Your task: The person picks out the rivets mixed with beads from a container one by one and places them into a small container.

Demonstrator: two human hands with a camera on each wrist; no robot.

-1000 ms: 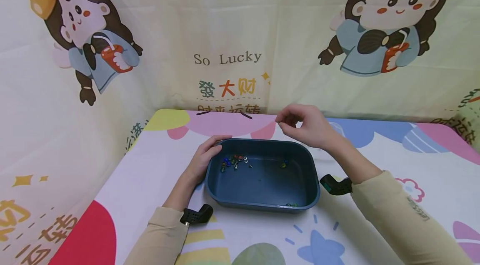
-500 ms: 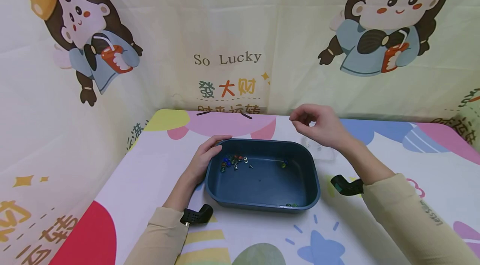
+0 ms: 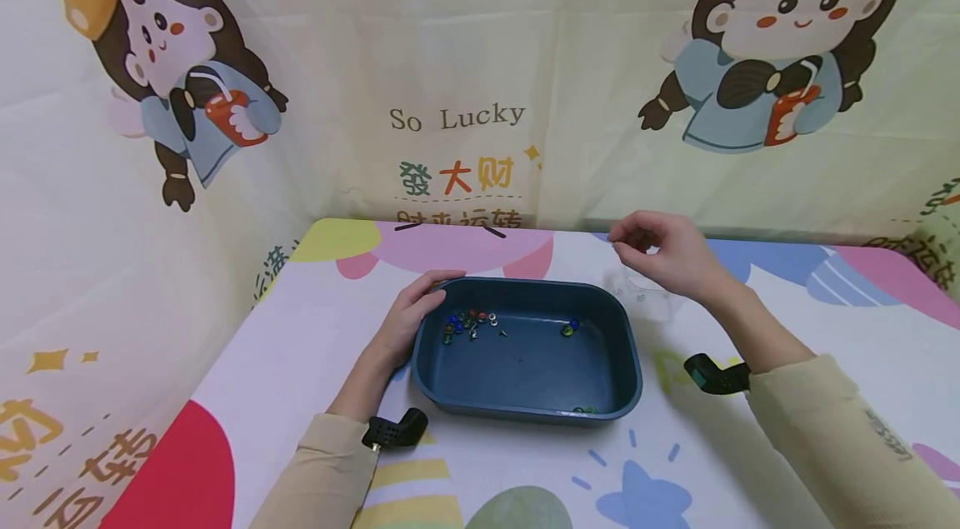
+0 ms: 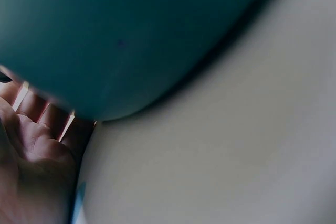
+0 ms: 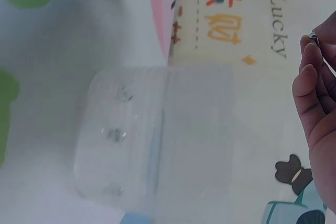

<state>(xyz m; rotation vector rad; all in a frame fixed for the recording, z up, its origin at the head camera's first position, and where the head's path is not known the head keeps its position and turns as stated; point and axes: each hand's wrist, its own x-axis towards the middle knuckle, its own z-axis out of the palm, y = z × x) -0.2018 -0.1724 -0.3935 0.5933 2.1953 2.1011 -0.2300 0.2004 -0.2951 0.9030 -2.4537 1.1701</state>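
Note:
A dark blue plastic tub (image 3: 525,412) sits on the table. My left hand (image 3: 401,316) holds its left end, thumb at the rim and fingers along the outer wall. In the left wrist view the tub's side (image 4: 131,35) fills the top, beside the palm. My right hand (image 3: 667,254) is raised past the tub's far right corner, pinching a small silver screw (image 5: 313,36) between thumb and fingertips. Below that hand stands a clear plastic box (image 5: 194,140) with a few small metal pieces (image 5: 116,135) in it.
In the tub, coloured glass marbles (image 3: 453,323) and small metal bits (image 3: 473,332) gather at the left. More marbles (image 3: 570,329) lie at its right, and some green ones (image 3: 585,410) by the near wall. A printed cloth (image 3: 450,54) hangs behind the table.
My right hand has moved rightward, away from above the tub's far side to over the clear box, still pinching the screw. The left hand and the tub have stayed put.

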